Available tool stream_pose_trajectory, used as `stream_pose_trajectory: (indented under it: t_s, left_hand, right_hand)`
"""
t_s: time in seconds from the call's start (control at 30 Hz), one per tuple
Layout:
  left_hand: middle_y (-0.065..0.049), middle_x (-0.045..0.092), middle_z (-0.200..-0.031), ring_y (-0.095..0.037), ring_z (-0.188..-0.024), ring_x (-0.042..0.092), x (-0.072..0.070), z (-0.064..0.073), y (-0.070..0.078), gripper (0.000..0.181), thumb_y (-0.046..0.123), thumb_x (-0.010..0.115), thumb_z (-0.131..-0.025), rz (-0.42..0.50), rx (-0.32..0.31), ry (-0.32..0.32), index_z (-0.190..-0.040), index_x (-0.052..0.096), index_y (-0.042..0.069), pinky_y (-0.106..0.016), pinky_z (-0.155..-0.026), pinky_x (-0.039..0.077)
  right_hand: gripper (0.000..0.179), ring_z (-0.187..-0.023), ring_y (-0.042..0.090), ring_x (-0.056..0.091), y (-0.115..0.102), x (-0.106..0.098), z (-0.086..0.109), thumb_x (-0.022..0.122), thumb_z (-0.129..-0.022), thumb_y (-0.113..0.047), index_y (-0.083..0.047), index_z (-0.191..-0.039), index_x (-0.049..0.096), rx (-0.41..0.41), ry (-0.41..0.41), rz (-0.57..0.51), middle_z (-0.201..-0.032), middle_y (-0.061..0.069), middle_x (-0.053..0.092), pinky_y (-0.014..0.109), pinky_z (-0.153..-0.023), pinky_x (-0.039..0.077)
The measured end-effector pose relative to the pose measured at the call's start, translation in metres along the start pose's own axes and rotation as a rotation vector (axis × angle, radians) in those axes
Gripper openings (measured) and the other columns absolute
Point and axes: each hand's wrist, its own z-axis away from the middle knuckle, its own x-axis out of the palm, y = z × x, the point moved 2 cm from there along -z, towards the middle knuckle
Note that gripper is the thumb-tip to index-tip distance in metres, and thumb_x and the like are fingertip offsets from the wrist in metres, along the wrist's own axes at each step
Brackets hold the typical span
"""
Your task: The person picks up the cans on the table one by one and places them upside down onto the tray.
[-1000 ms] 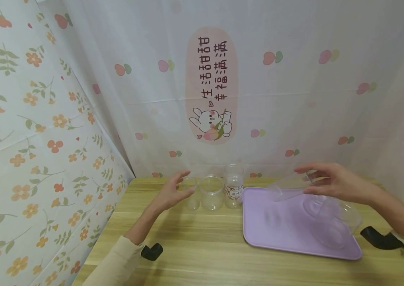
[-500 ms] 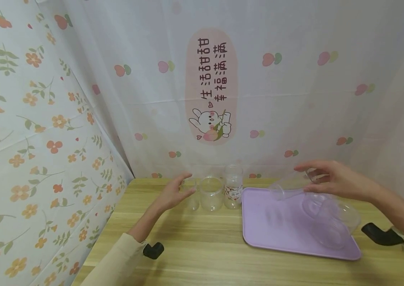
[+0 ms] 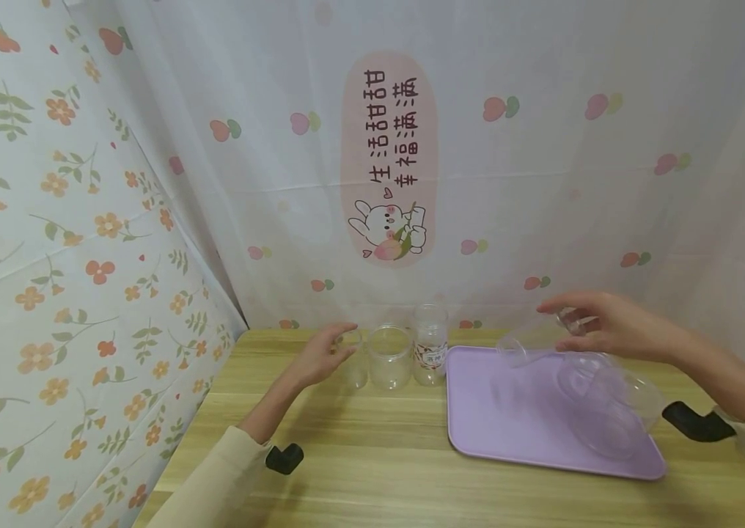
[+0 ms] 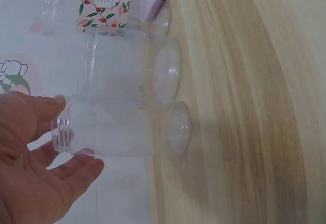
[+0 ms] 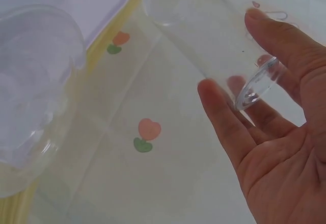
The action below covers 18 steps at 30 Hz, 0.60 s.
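My left hand [image 3: 318,358] has its thumb and fingers around the threaded neck of a narrow clear jar [image 4: 117,127], which stands upright on the table. Beside it are a wider clear jar [image 3: 391,367] and a tall clear jar with a floral label [image 3: 430,356]. On the right, my right hand [image 3: 610,326] grips another clear cylindrical jar [image 5: 204,40] near one end. That jar is tilted sideways in the air over the back of the purple tray [image 3: 498,433], its far end pointing left.
Large transparent containers [image 3: 636,400] lie on the tray's right part, one overhanging its right edge. The wooden table [image 3: 372,455] meets a patterned curtain [image 3: 511,205] right behind the row of jars. A floral curtain [image 3: 69,293] closes off the left.
My left hand has come slightly right, its fingers closing in on the narrow jar's neck. My right hand has shifted a little left and up with its jar. The other jars and tray have not moved.
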Motion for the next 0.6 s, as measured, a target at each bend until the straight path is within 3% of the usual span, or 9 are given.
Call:
stream_pose_trajectory:
  t_s: [0.37,0.6]
  left_hand:
    - [-0.030,0.042,-0.147,-0.044,-0.128,0.047,-0.004,-0.005,0.004,0.048,0.007,0.055,-0.105,-0.111,-0.024,-0.144,-0.149,0.042,-0.008,-0.055,-0.102,0.045]
    - [-0.031,0.041,-0.146,-0.046,-0.126,0.050,-0.006,-0.006,0.009,0.045,0.006,0.053,-0.106,-0.166,-0.035,-0.186,-0.147,0.042,-0.008,-0.056,-0.104,0.043]
  right_hand:
    - [0.057,-0.101,0.027,0.067,-0.007,0.001,-0.016,0.088,-0.082,-0.024,-0.004,-0.130,0.065,0.078,-0.085,0.056,-0.127,0.013,0.065,0.037,-0.078,0.060]
    - [0.055,-0.101,0.026,0.067,-0.007,0.002,-0.024,0.087,-0.082,-0.022,-0.005,-0.130,0.065,0.089,-0.127,0.089,-0.127,0.013,0.064,0.035,-0.078,0.060]
